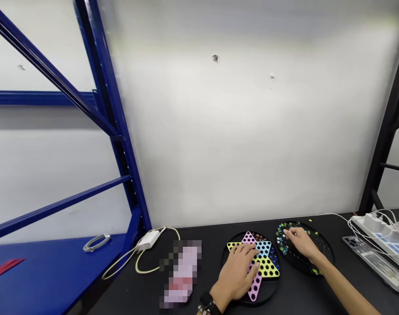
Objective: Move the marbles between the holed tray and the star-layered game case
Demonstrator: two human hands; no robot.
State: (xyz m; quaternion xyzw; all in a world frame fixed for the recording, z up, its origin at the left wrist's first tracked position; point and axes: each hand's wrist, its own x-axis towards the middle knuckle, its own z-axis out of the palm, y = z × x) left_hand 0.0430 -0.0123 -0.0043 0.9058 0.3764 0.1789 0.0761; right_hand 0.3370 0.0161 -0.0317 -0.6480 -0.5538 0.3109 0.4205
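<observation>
My left hand (239, 270), with a black watch on the wrist, lies flat with fingers stretched over a star-shaped Chinese checkers board (269, 267) in pink, yellow and blue with black holes. The board sits on a round black base (272, 292); red and blue marbles (274, 258) show in the base's gaps between the star's points. To the right, my right hand (300, 242) reaches over a round black tray (330, 254) of glass marbles (282, 248). Its fingers are curled together, and whatever they may hold is hidden.
A white adapter (149, 239) with a looped cable and a blurred pinkish item (185, 273) lie on the black table at left. At right are a power strip (383, 232) with tangled cords and a clear-topped case (376, 264). A blue rack post (120, 113) stands left.
</observation>
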